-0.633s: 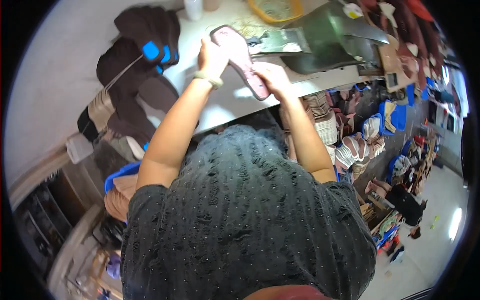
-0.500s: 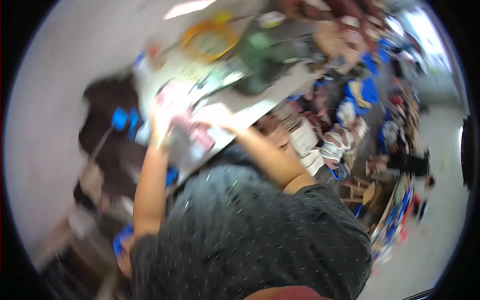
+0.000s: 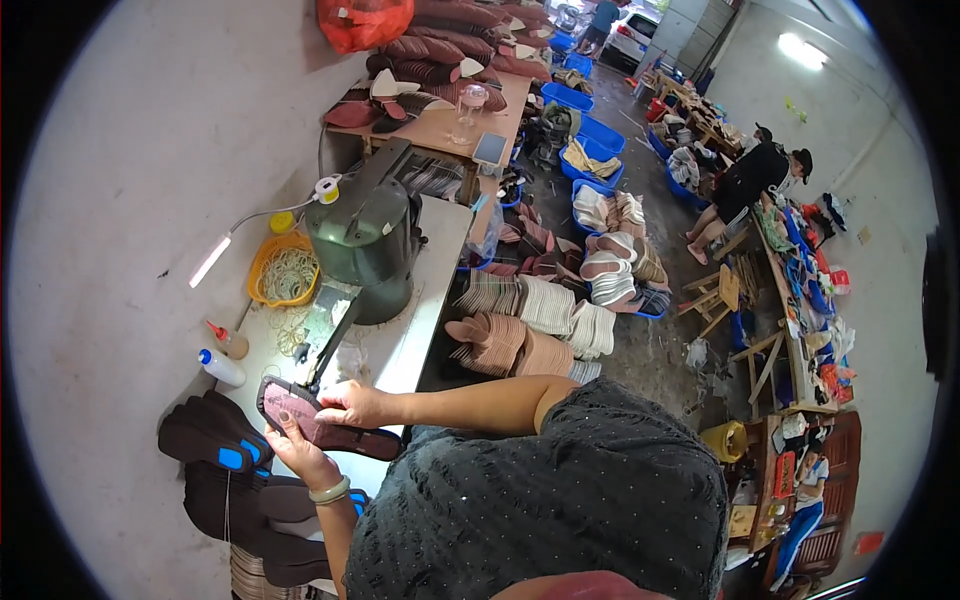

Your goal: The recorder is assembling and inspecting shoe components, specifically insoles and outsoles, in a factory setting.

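Observation:
Both hands grip a maroon shoe sole (image 3: 338, 436) with a dark bound edge. It lies slantwise at the near end of the white worktable. My left hand (image 3: 303, 460), with a pale bangle on its wrist, holds it from the near left side, fingers over its face. My right hand (image 3: 352, 404) closes on its far edge, partly hiding its middle. Just beyond the sole is the narrow arm of a dark green sewing machine (image 3: 365, 240); whether they touch I cannot tell.
An orange basket (image 3: 283, 270) of pale cord, a white bottle with blue cap (image 3: 222, 367) and a lamp (image 3: 211, 258) stand along the wall. Dark soles (image 3: 208, 425) are stacked left. Piled soles (image 3: 535, 310) and blue tubs fill the right side; a person (image 3: 750, 185) stands farther off.
The view has swung and come out of heavy blur. My hands now appear lower in the picture, still with the maroon piece, and the right forearm lies nearly level.

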Motion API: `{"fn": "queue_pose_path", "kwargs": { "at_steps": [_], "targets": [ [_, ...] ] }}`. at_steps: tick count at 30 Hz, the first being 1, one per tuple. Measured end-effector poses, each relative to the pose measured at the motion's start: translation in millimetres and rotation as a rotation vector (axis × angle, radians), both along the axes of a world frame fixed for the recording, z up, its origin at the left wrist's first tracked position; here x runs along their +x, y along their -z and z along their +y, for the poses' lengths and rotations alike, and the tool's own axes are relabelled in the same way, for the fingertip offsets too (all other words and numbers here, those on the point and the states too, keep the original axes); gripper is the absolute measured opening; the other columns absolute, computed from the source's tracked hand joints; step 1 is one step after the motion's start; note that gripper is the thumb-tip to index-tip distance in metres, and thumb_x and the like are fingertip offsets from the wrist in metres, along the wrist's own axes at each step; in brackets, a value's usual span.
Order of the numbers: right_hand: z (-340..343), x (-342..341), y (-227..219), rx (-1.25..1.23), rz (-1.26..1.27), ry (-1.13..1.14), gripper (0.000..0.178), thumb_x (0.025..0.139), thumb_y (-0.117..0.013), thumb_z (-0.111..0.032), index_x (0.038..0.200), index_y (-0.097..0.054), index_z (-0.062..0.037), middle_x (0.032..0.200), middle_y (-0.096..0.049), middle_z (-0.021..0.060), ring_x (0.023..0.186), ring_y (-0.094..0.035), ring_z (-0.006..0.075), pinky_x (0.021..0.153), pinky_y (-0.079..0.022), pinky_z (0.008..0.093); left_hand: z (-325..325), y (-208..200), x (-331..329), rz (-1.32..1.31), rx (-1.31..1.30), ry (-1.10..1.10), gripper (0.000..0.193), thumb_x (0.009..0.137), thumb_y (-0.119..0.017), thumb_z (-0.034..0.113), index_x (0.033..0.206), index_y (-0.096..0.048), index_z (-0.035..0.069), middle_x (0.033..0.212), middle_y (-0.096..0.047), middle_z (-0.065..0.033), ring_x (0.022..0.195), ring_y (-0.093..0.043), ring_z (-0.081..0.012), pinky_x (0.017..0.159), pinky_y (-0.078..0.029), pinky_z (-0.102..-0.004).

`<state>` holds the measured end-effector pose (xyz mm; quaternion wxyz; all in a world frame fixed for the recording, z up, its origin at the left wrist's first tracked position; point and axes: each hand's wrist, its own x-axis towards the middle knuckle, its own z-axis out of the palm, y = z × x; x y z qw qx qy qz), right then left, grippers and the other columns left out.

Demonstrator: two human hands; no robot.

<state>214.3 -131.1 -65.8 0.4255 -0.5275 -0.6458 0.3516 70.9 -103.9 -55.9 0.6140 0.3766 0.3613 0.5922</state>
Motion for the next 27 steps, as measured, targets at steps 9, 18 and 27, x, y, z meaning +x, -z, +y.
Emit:
{"fn": "queue_pose_path", "kwargs": {
  "at_steps": [9,18,27],
  "targets": [
    [-17.8,-3.1,-24.4,0.240,-0.207,0.060,0.024,0.084,-0.062,-0.025,0.084,-0.060,-0.0009,0.074,-0.059,0.0170,0.071,-0.061,0.0335,0.063,-0.047,0.0395,-7.0,-23.5,-1.5,0.065,0.034,0.088,0.050,0.093,-0.057,0.025,0.130,-0.034,0.001,0.115,-0.052,-0.0119,0.106,-0.051,-0.0191,0.091,-0.043,-0.0321],
    [-26.9,-18.5,-23.8,0.377,-0.327,-0.128,0.030,0.074,-0.070,-0.030,0.084,-0.056,-0.0046,0.082,-0.058,0.0083,0.077,-0.061,0.0273,0.066,-0.050,0.0377,-13.2,-18.3,-18.4,0.279,0.068,0.029,0.049,0.092,-0.051,0.030,0.135,-0.034,0.013,0.103,-0.049,-0.0052,0.091,-0.048,-0.0145,0.079,-0.041,-0.0289],
    [-44.4,-1.0,-23.2,-0.665,0.282,-0.503,0.089,0.074,-0.075,-0.035,0.143,-0.024,-0.0104,0.108,-0.058,0.0128,0.080,-0.060,0.0201,0.075,-0.049,0.0316,-13.2,-34.2,-26.5,0.044,-0.035,0.002,0.053,0.089,-0.049,0.042,0.135,-0.035,0.021,0.118,-0.045,-0.0091,0.105,-0.047,-0.0215,0.091,-0.038,-0.0369]
  ]
}}
